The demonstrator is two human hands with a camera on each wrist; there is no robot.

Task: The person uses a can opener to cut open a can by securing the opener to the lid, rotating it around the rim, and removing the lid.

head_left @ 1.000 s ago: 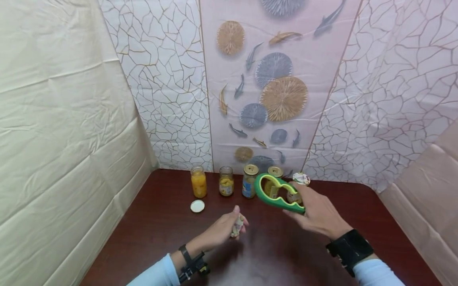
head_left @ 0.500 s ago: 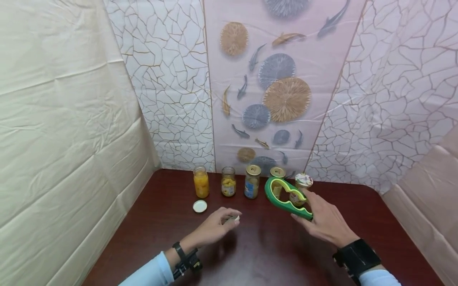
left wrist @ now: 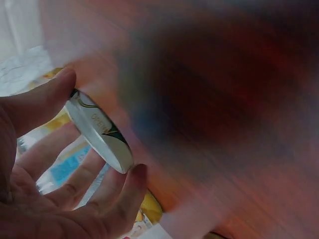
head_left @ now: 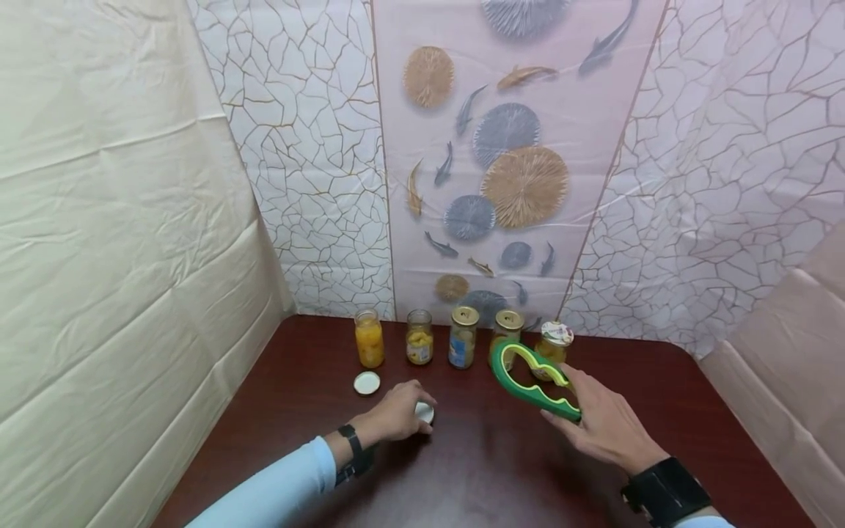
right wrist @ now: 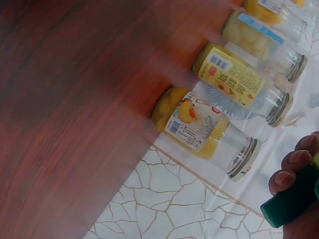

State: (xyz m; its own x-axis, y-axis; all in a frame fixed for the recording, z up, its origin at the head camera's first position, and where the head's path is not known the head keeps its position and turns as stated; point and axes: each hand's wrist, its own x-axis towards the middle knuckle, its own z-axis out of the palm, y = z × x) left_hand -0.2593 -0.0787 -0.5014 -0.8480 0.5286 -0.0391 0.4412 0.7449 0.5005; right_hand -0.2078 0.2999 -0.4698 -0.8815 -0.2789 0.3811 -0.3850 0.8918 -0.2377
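My left hand pinches a jar lid between thumb and fingertips, low over the table, its white inside facing up. In the left wrist view the printed rim of the lid shows between thumb and fingers. Whether it touches the table I cannot tell. My right hand grips one end of a green jar opener with a wavy yellow-green inner edge, held in front of the two rightmost jars. Part of the opener's green end shows under curled fingers in the right wrist view.
Along the table's back edge stand a lidless jar of orange fruit, a lidless jar of yellow fruit, a blue-labelled jar, a gold-lidded jar and a jar with a patterned lid. A loose lid lies front left.
My left hand has turned over, bringing the lid's white inside face up. My right hand has shifted slightly right and toward me with the jar opener, uncovering more of the right jars.
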